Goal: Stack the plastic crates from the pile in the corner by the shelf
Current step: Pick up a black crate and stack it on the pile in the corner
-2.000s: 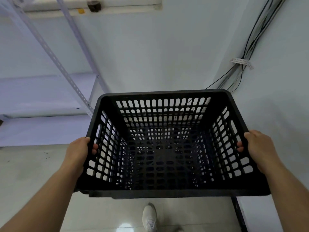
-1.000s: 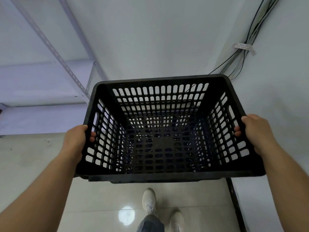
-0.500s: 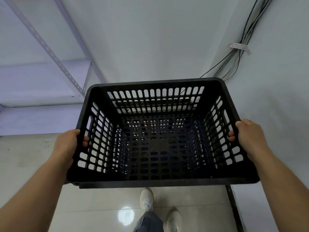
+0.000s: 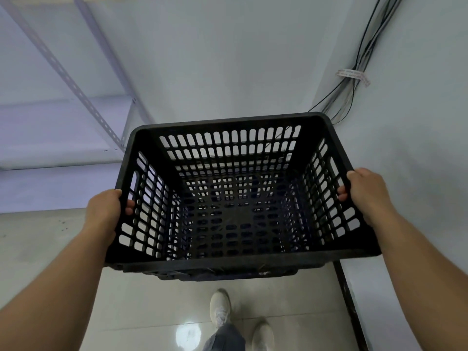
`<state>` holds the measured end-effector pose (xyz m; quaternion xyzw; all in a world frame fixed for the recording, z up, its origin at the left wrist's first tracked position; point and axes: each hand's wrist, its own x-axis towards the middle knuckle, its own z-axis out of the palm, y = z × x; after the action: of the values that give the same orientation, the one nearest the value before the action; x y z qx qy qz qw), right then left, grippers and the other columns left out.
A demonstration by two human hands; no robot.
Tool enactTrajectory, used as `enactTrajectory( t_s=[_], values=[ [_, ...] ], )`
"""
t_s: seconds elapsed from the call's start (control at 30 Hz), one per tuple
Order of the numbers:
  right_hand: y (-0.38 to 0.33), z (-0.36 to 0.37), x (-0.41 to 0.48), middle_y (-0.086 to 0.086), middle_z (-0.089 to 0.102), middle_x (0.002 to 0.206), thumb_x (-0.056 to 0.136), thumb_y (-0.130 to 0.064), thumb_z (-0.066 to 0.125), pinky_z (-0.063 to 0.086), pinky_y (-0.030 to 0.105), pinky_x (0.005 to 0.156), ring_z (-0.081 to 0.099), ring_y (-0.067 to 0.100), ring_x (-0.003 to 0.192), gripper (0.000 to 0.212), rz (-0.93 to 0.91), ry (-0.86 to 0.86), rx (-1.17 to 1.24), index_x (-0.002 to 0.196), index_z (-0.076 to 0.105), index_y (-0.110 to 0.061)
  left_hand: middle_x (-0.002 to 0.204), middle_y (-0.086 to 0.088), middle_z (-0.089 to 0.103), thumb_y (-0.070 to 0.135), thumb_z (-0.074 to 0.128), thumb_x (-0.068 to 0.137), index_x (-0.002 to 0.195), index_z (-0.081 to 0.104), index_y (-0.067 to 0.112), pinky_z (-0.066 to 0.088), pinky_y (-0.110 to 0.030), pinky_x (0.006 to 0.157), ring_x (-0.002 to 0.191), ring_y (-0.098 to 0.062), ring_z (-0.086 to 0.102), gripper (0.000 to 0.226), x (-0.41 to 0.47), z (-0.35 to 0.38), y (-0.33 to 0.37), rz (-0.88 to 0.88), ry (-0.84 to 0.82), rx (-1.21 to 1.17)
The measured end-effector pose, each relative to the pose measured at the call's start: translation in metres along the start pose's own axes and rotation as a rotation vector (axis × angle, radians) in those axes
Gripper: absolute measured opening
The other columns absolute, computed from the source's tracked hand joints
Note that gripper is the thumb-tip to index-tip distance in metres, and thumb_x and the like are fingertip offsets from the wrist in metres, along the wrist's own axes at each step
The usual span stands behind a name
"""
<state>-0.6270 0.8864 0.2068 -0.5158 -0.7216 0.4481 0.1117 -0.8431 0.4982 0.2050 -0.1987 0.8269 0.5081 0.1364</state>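
Crate (image 4: 238, 198) | left hand (image 4: 105, 211) grasping left rim | right hand (image 4: 368, 191) grasping right rim

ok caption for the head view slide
Both hands, left and right, carry an empty black plastic crate toward the corner.

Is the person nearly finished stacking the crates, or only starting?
Hard to say how many are done. Through the slots of the black crate something dark blue shows underneath, maybe crates already stacked, but it is unclear. In hand: the left hand and right hand grip its two side rims, holding it in the corner by the shelf. Left: set it down. The pile is out of view.
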Motion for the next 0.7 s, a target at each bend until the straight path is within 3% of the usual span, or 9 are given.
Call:
enactTrajectory(
  t_s=[0.13,0.3,0.7],
  values=[
    [0.001,0.0,0.002,0.017,0.065,0.079,0.094,-0.02,0.036,0.048,0.039,0.071,0.06,0.031,0.062,0.022,-0.019,-0.006,-0.007,0.087,0.055,-0.01,0.077,-0.011,0.06,0.021,0.039,0.095,0.103,0.061,-0.003,0.036,-0.032,0.054,0.06,-0.021,0.049,0.034,0.003,0.001,-0.001,0.022,0.002,-0.001],
    [0.003,0.0,0.004,0.019,0.064,0.08,0.094,-0.02,0.037,0.047,0.037,0.068,0.059,0.031,0.063,0.027,-0.017,-0.017,0.019,0.101,0.058,-0.005,0.074,-0.012,0.06,0.021,0.039,0.093,0.1,0.061,-0.002,0.036,-0.032,0.053,0.059,-0.021,0.048,0.033,0.004,0.002,-0.002,0.03,0.008,0.023],
    [0.002,0.003,0.011,0.019,0.066,0.079,0.096,-0.022,0.035,0.05,0.041,0.075,0.062,0.032,0.066,0.028,-0.058,0.011,-0.027,0.1,0.058,-0.007,0.079,-0.013,0.062,0.02,0.04,0.093,0.106,0.061,-0.002,0.037,-0.032,0.053,0.062,-0.022,0.051,0.033,0.007,0.003,-0.002,0.024,0.006,0.0]
  ],
)
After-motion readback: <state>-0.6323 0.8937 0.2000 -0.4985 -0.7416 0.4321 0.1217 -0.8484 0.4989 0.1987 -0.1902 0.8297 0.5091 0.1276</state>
